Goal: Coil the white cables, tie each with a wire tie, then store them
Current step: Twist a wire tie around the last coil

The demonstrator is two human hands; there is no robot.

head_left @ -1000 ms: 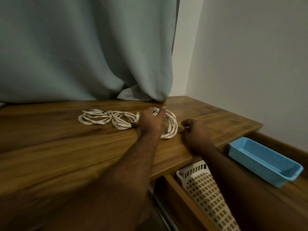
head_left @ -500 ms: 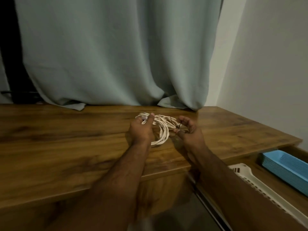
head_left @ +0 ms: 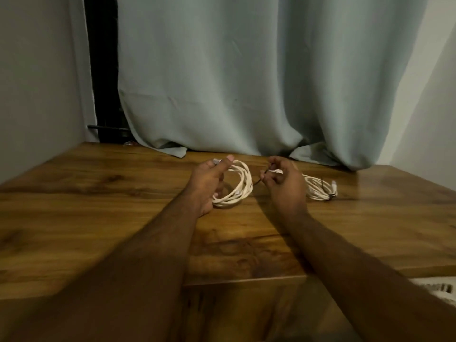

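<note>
Loose coil [head_left: 237, 186] sits mid-counter, gripped at its 9 o'clock edge by the left hand [head_left: 208, 182], thumb over the top strands. Black tie [head_left: 259, 178] runs from the coil's 3 o'clock side to the right hand [head_left: 283, 186], pinched between curled fingertips. Second coil [head_left: 319, 190], already tied with a black tie, lies on the counter [head_left: 98, 218] at 3 o'clock of the right hand. Curtain [head_left: 246, 82] hangs at 12. White basket [head_left: 441, 288] edge at 4 o'clock.
</note>
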